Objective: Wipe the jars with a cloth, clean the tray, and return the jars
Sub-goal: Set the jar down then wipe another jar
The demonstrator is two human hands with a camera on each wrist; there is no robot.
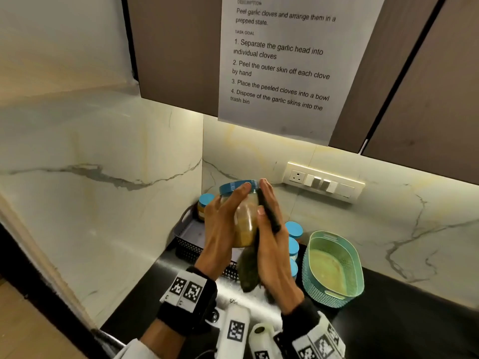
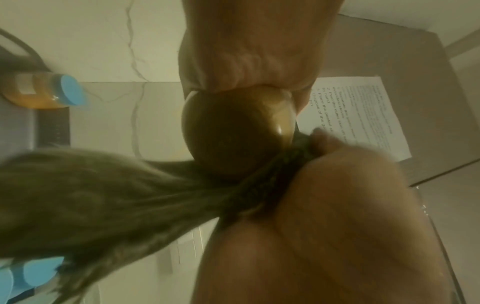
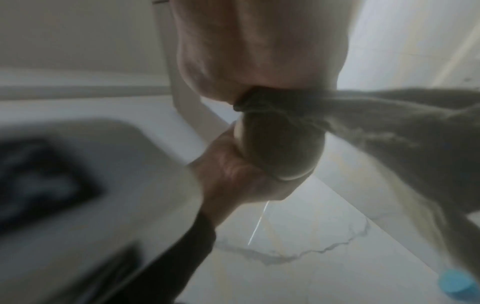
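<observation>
My left hand (image 1: 224,221) grips a clear jar (image 1: 245,224) of yellow-brown powder with a blue lid (image 1: 233,187), held up above the dark slotted tray (image 1: 188,248). My right hand (image 1: 272,237) presses a dark grey cloth (image 1: 248,272) flat against the jar's right side, the thumb pinching the cloth. The loose end of the cloth hangs below the jar. The left wrist view looks at the jar's base (image 2: 233,133) with the cloth (image 2: 103,195) trailing off. In the right wrist view the cloth (image 3: 389,123) wraps past the jar (image 3: 280,148).
One blue-lidded jar (image 1: 204,206) stands at the tray's far corner. Three more blue-lidded jars (image 1: 294,230) stand on the black counter right of the tray. A teal oval basket (image 1: 334,265) sits further right. Marble walls close the corner; a switch panel (image 1: 324,183) lies behind.
</observation>
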